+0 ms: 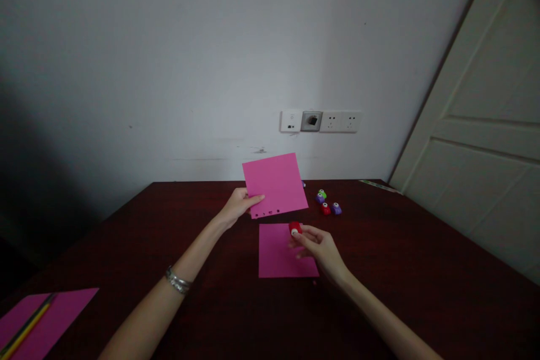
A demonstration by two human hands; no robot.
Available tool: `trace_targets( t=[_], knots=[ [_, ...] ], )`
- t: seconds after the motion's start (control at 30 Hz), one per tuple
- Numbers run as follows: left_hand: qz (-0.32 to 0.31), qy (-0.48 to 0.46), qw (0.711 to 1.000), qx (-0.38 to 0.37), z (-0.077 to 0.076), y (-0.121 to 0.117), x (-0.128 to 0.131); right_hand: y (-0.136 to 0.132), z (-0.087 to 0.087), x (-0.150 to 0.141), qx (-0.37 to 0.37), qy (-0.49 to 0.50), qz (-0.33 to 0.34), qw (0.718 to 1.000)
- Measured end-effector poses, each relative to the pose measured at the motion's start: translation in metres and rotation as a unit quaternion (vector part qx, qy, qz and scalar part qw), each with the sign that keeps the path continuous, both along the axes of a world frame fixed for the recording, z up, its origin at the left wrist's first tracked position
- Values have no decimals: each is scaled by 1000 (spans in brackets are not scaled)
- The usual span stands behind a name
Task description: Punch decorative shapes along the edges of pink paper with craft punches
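The person's left hand [237, 206] pinches a rectangular pink paper sheet [276, 183] near its lower left corner, holding it tilted above the dark reddish-brown table [202, 315]; small punched holes line its lower edge. The right hand [319, 244] has thumb and fingers closed on a small red plastic punch [295, 229], over a second pink sheet [274, 261] lying flat. Toward the table's far edge I see small red, purple and green punches [325, 210]; near its left edge, a slim yellow-and-black stick [27, 326] lies on another pink sheet [71, 306].

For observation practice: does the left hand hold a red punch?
No, the left hand holds pink paper; the right hand, a red punch.
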State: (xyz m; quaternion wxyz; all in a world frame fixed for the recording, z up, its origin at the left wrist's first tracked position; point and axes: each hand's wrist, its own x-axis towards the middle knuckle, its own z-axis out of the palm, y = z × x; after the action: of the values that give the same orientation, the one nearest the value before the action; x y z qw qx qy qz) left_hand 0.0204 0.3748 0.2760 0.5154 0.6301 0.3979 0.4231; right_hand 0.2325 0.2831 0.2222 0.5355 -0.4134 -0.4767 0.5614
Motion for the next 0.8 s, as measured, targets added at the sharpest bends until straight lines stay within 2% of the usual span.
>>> trace_targets(
  t=[0.23,0.8],
  knots=[
    [-33,-3,999,30,0,-6,10,1,-6,-2,4,8,2,1000],
    [-75,-8,997,26,-3,-11,14,-2,-3,-4,-17,37,31,999]
  ],
)
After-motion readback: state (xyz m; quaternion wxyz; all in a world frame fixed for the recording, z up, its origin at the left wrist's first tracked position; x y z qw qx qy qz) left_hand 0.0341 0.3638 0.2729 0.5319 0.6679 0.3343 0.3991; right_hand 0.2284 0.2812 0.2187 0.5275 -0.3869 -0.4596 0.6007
